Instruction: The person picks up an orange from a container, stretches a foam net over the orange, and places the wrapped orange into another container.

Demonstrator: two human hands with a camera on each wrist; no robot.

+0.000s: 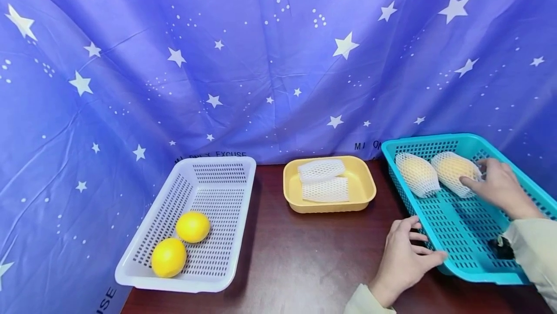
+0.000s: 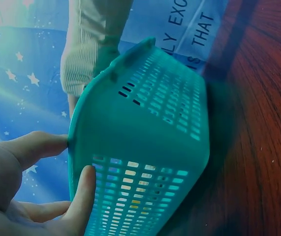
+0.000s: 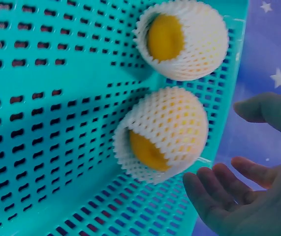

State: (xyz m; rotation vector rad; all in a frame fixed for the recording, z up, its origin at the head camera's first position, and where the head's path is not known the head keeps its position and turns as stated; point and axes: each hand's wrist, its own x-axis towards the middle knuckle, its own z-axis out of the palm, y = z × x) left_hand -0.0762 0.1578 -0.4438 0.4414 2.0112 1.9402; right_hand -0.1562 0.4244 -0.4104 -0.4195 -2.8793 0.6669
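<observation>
Two yellow-orange round fruits in white foam net sleeves, the left wrapped fruit (image 1: 417, 175) and the right wrapped fruit (image 1: 454, 173), lie side by side at the far end of a teal plastic basket (image 1: 461, 236). My right hand (image 1: 500, 183) reaches over the basket's far right side, beside the right fruit. Its thumb and fingers are spread apart in the right wrist view, with a gap to the fruit (image 3: 167, 132). At the near left corner, my left hand (image 1: 404, 256) holds the teal basket, thumb at the rim and fingers against the outer wall (image 2: 145, 182).
On the left stands a white slotted basket (image 1: 217, 261) with two bare yellow fruits (image 1: 193, 227). A shallow yellow tray (image 1: 361, 186) at the back middle holds two foam net sleeves (image 1: 325, 189). A small black object (image 1: 502, 249) shows by the right sleeve. A starry blue curtain hangs behind the dark wooden table (image 1: 278, 256).
</observation>
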